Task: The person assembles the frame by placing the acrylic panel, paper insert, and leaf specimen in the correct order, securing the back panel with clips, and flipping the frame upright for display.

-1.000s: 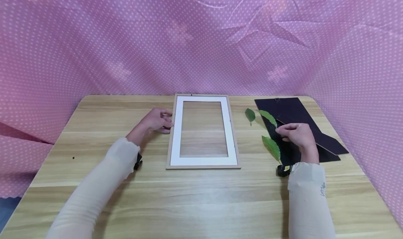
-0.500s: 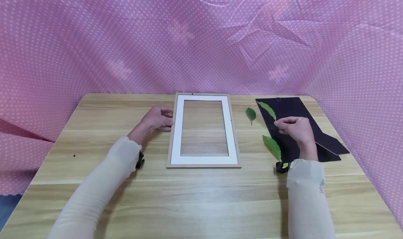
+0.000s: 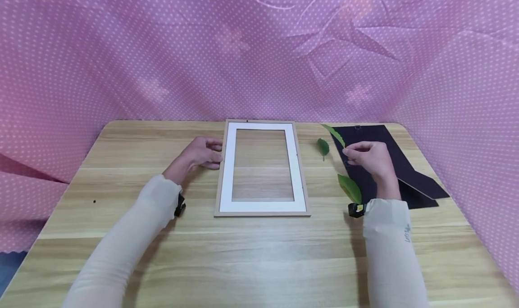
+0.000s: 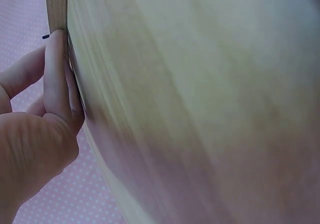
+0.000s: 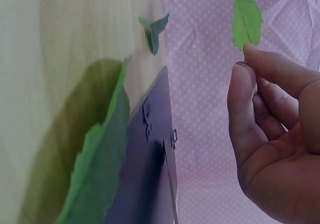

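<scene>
over board [image 3: 380, 135], right hand [image 3: 370, 158] pinches leaf [image 3: 334, 133] (tip away-left, axis slanted); loose left hand [image 3: 200, 152] touches frame [image 3: 262, 206]

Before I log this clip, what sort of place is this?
Probably a makeshift indoor workspace: pink, white-dotted fabric hangs behind and beside a pale wood-grain table bearing a rectangular, white-bordered, light-brown picture frame.

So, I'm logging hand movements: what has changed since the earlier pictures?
The right hand has carried its pinched leaf leftward toward the picture frame and farther from the person. Nothing was newly gripped or released. The left hand stays at the frame's left edge; the frame, small dark leaf, larger loose leaf and black backing board stay put.
</scene>
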Demonstrator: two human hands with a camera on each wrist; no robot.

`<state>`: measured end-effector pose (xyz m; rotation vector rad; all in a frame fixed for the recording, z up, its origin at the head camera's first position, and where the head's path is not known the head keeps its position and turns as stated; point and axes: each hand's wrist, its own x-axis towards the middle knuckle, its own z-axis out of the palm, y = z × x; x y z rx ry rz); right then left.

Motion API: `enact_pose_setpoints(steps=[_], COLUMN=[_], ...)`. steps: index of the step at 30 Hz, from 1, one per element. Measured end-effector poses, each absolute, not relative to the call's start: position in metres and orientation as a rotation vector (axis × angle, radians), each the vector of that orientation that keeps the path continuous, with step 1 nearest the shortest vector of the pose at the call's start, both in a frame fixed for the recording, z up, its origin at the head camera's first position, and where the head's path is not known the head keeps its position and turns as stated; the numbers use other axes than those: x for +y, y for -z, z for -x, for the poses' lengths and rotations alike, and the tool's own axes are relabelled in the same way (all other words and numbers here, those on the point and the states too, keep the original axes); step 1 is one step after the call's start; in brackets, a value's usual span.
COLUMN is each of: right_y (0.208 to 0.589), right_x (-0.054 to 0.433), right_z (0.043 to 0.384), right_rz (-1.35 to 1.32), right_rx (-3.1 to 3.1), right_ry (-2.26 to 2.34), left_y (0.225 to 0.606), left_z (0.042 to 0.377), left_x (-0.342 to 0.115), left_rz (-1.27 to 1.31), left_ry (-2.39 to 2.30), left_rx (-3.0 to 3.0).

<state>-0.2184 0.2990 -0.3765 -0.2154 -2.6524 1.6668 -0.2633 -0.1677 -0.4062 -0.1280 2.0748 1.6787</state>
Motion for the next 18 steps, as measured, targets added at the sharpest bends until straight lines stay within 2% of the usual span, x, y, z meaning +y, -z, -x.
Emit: enact_pose_setpoints(steps=[18], right_y=[0.364], right_x=[0.27], right_z=[0.236], right_rz=[0.013], right_rx=[-2.752], right_ry=[-1.613], left_y=[0.404], left_z=[0.265], left_x=[-0.169], left_rz=[0.153], left_ry=[-1.673], left_rx=[2.049])
